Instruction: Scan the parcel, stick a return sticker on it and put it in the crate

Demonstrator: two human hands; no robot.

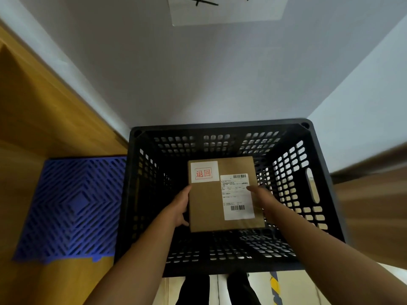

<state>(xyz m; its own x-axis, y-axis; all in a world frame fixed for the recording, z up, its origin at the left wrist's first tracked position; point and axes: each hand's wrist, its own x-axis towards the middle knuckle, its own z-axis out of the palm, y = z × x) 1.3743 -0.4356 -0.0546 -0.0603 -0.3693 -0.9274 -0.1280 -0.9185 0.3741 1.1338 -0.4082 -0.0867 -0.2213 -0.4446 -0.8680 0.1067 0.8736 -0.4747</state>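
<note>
A flat brown cardboard parcel (207, 205) is held inside the black perforated crate (326, 186), above its floor. A white return sticker with red characters (204, 172) sits on its top left corner, and a white shipping label with barcodes (238, 201) runs down its right side. My left hand (179, 208) grips the parcel's left edge. My right hand (261, 198) grips its right edge, thumb on the shipping label. Nothing else lies in the crate.
A blue slatted plastic pallet (72, 208) lies on the wooden floor left of the crate. A white wall corner stands behind the crate, with a paper sign (226, 9) taped high up. Black trouser legs (196, 289) show below the crate's near wall.
</note>
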